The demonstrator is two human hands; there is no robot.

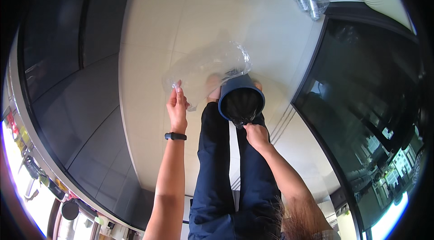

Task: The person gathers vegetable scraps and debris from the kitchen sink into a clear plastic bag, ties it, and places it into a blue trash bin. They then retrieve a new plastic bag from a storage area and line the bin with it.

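My left hand (177, 106), a dark band on its wrist, pinches the edge of a clear plastic bag (206, 65). The thin film spreads from those fingers across to the far side of a blue bin (236, 80). Before my legs, the bin's round mouth faces up toward me. Inside it sits a black plastic bag (241, 104), bunched over the near rim. My right hand (257, 135) grips that bunched edge just outside the rim. Whether the bin rests on the floor or hangs from the bag, I cannot tell.
Dark cabinet fronts (95, 80) line the left side. A dark glossy panel (352, 97) stands on the right. On the tiled floor (156, 9), a clear bag of cans (308, 1) lies at the upper right. My feet (213, 85) are partly hidden behind the bin and film.
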